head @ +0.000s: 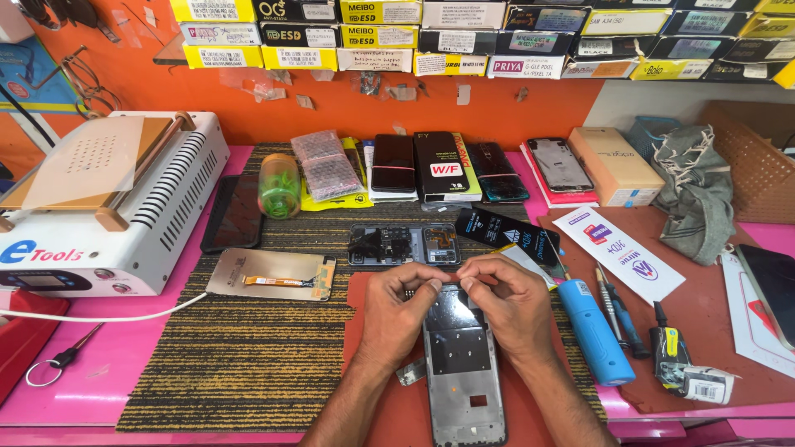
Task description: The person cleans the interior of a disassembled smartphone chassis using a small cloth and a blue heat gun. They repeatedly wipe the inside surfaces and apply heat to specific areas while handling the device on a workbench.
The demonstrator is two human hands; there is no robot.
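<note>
An opened phone frame (462, 364) lies lengthwise on a red mat (389, 406) right in front of me. My left hand (397, 310) and my right hand (507, 300) meet at its far end, fingertips pinched together over the top edge; whatever small part they pinch is too small to see. A small metal bracket (410, 372) lies beside my left wrist. Just beyond the hands sits a dark phone back shell with exposed parts (403, 245).
A white screen-separator machine (99, 203) fills the left. A display panel with a flex cable (272, 275) lies on the striped mat. A blue electric screwdriver (592, 331), hand screwdrivers (617, 310) and tape (705, 385) lie right. Phones and boxes (447, 170) line the back.
</note>
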